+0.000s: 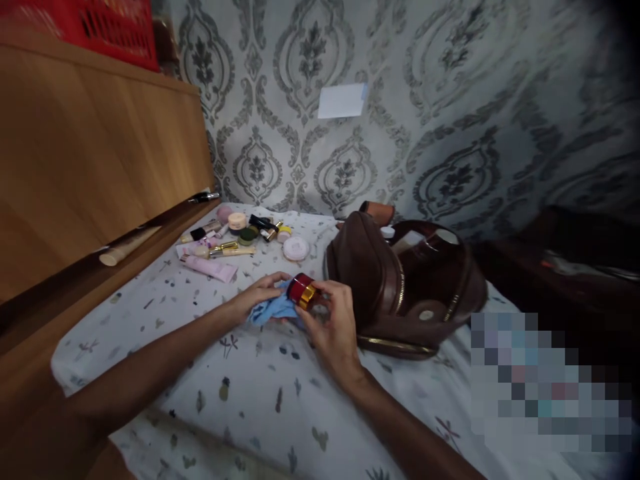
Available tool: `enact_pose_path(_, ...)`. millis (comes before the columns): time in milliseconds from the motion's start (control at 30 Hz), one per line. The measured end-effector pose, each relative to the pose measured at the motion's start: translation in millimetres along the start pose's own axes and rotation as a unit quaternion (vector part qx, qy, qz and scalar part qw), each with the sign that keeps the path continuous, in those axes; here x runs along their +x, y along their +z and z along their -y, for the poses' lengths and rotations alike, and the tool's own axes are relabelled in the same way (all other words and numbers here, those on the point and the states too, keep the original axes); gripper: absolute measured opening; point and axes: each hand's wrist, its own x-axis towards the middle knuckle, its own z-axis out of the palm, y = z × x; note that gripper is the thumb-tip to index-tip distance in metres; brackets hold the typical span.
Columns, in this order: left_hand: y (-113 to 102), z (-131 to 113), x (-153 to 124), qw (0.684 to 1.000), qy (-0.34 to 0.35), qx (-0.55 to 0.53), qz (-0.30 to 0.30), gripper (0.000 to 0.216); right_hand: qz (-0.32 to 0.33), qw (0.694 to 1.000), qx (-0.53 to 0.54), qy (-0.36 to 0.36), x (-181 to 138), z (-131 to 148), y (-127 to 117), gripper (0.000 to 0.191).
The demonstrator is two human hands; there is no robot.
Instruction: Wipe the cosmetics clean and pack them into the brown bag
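My right hand [334, 319] is closed round a small jar with a red lid and a gold band [301, 291], held just above the bed. My left hand [260, 295] grips a light blue cloth [274, 310] and presses it against the jar's lid. Both hands meet over the white patterned sheet [240, 387], directly left of an open brown leather bag [400, 287]. Several items show inside the bag's mouth.
Several cosmetics lie scattered at the far left of the sheet, among them a pink tube [210, 268] and a round white compact [296, 249]. A wooden headboard [90, 153] runs along the left, with a red crate [100, 27] on top. Patterned wallpaper stands behind.
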Motion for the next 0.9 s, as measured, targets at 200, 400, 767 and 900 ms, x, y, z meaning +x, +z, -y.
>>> enact_pose_path(200,10,-12,-8,0.999,0.031,0.020,-0.037,0.052,-0.005,0.999,-0.047,-0.019,4,2,-3,0.038)
enact_pose_path(400,12,-15,-13,0.986,0.066,0.091,-0.123,0.046,0.003,0.999,-0.051,-0.013,1,5,-3,0.044)
enact_pose_path(767,-1,-25,-12,0.674,0.165,0.691,-0.204,0.045,0.102,0.993,-0.022,-0.062,-7,15,-1,0.049)
enact_pose_path(900,2,-29,-12,0.607,0.247,0.723,-0.219,0.047,0.083,0.992,-0.010,-0.090,1,29,-16,0.047)
